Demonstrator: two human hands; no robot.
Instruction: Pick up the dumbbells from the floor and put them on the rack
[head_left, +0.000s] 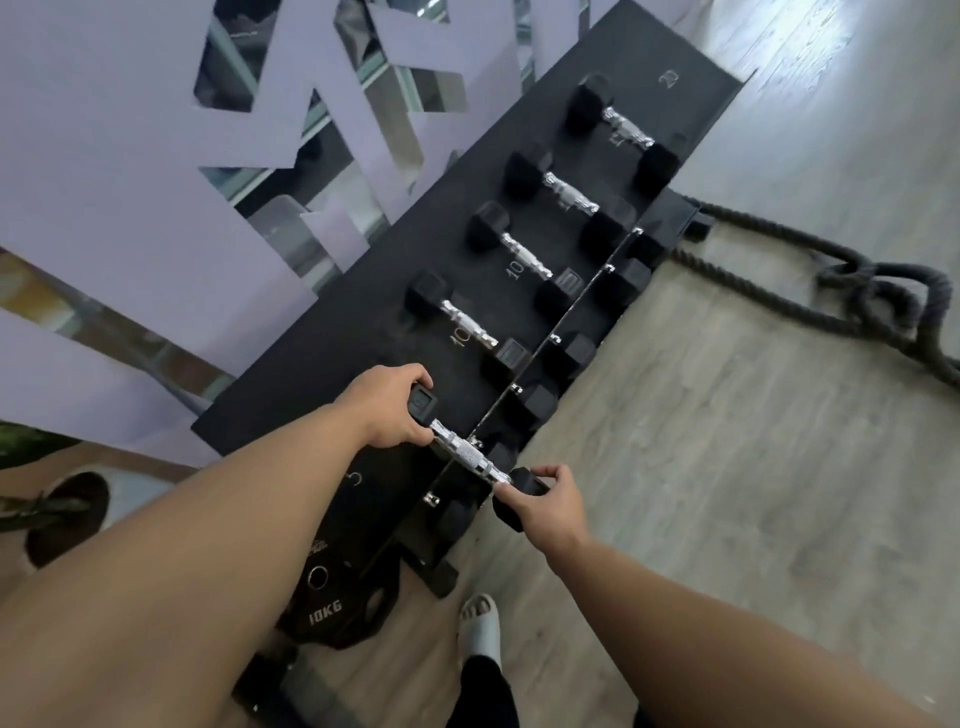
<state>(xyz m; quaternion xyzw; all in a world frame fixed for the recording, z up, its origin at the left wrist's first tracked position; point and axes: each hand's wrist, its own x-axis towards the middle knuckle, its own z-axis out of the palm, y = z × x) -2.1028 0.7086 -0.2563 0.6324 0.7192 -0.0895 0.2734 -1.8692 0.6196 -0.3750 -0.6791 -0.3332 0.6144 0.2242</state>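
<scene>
A dumbbell is being held over the front edge of the black rack, at six o'clock from four racked dumbbells. Its far head is being gripped by the left hand, its near head by the right hand.

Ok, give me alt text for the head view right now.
Both hands, left hand and right hand, grip the ends of a dumbbell over the near end of the black rack. Four dumbbells already sit on top.
</scene>
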